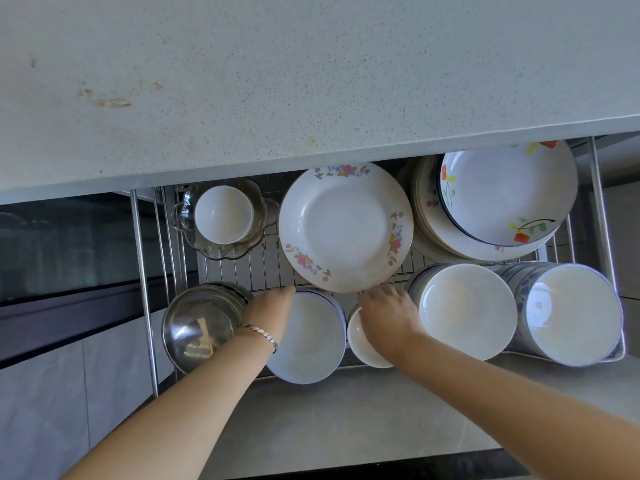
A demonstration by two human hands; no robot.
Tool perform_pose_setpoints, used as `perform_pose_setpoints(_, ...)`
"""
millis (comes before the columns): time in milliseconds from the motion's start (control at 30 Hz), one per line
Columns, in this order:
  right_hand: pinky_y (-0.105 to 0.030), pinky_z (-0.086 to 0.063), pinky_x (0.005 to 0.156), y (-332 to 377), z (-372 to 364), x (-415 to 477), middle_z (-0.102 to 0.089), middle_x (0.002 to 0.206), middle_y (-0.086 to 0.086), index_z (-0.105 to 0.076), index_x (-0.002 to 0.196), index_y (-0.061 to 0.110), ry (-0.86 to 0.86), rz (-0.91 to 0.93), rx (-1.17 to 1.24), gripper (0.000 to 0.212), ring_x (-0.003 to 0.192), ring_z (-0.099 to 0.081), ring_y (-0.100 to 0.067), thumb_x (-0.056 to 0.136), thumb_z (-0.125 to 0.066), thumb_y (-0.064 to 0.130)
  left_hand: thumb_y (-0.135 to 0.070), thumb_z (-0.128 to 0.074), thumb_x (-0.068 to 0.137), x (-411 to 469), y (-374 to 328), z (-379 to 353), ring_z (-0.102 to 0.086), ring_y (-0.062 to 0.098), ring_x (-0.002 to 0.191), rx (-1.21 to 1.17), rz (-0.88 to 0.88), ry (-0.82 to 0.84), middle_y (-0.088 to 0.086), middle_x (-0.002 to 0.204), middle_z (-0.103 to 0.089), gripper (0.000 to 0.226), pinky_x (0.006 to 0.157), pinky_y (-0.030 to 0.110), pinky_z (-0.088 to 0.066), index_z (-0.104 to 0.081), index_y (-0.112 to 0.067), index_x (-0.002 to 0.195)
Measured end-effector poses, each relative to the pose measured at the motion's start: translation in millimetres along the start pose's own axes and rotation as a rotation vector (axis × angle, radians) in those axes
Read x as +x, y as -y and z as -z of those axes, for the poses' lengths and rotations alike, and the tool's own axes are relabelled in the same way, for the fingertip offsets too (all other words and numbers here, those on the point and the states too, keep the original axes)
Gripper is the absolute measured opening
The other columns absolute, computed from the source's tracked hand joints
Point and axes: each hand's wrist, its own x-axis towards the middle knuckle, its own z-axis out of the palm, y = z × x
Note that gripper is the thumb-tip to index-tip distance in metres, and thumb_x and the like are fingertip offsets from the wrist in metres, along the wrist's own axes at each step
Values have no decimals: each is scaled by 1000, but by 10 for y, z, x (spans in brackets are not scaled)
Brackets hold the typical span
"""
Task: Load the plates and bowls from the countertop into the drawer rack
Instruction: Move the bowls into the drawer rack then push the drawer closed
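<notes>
Plates and bowls fill the drawer rack point(145, 289), which stands pulled out below the front edge of the speckled grey desk point(311, 81). No dishes show on the part of the desk in view; a few brownish stains point(110, 102) mark its left side.

Both hands meet at the near rim of a floral plate point(346, 226), which sits in the middle of the rack's far row and overlaps the wire bars beneath it. The left hand point(273, 306) has its fingers curled in at the plate's near-left rim and appears to grip it, with a metal bracelet point(259, 334) on the wrist. The right hand point(388, 317) is at the near-right rim, its fingers bent downward; I cannot tell whether it pinches the plate or only touches it, since the fingertips are hidden. This hand also lies over a small cream bowl point(363, 344).

Left of the floral plate, a scalloped glass dish point(221, 251) holds a white cup-shaped bowl point(223, 214). To its right, a stack of plates point(429, 216) carries a deep blue-rimmed plate with orange flowers point(502, 195).

In the near row, from the left: nested steel bowls point(201, 323), a stack of white bowls point(308, 337) partly under the left wrist, the small cream bowl, another white bowl stack point(467, 310), and a stack of blue-patterned bowls point(571, 313) in the right corner. Grey floor tiles point(346, 410) lie below the forearms.
</notes>
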Motion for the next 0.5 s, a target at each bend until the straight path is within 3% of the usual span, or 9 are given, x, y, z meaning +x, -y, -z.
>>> perform_pose_setpoints(100,-34,-45,89,214,4,-100,-61,116,-10,-54,119,11,51,8,174,37,111,-55,-26,97,-38,36,5,-36,89,-14,46,-50,-62,31,105,-33,-8,-2,13,114,-64,38,82,35,-48,-48,-8,123)
perform_pose_setpoints(200,-33,-46,84,362,-38,-87,-61,118,-12,-45,126,11,149,-42,214,45,111,-57,-28,96,-38,44,2,-38,90,-29,92,-89,-61,31,107,-181,11,-17,12,117,-65,41,83,34,-47,-50,-13,126)
perform_pose_setpoints(367,-32,-48,80,485,-101,-31,-59,121,-15,-34,133,8,183,-147,281,37,110,-60,-32,97,-40,17,-12,-46,96,-50,149,-31,-65,29,101,-537,8,-103,13,108,-70,26,82,31,-47,-62,-8,116)
perform_pose_setpoints(433,-33,-49,82,491,-104,-17,-55,123,-17,-34,134,7,177,-178,353,39,109,-60,-32,95,-38,10,-12,-49,94,-25,168,11,-64,28,102,-548,15,-106,13,109,-70,23,83,31,-48,-62,-7,113)
perform_pose_setpoints(500,-33,-48,83,495,-88,-11,-51,125,-17,-38,130,7,157,-206,444,37,108,-60,-32,93,-38,7,-13,-47,94,26,178,49,-61,28,109,-417,23,-5,12,118,-65,30,87,32,-47,-54,-9,124)
